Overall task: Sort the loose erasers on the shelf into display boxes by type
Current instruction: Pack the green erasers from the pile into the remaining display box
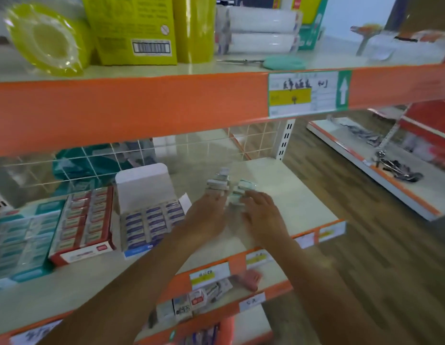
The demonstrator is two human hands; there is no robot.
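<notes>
A small pile of loose erasers (220,181) lies on the beige shelf (291,195), right of the display boxes. My left hand (207,215) reaches to the pile, fingertips against its near side. My right hand (262,210) lies palm down beside it, fingers spread over the right-hand erasers (242,188). The frame is blurred, so any grip is unclear. Three display boxes stand on the left: a white-lidded box of blue-labelled erasers (151,217), a red box (84,225) and a teal box (22,242).
An orange shelf beam (141,110) hangs low above the hands. Yellow-green packs (131,28) and white rolls (261,31) fill the upper shelf. More small boxes (191,300) and a pink item (248,278) lie on the lower shelf. A wooden floor aisle lies to the right.
</notes>
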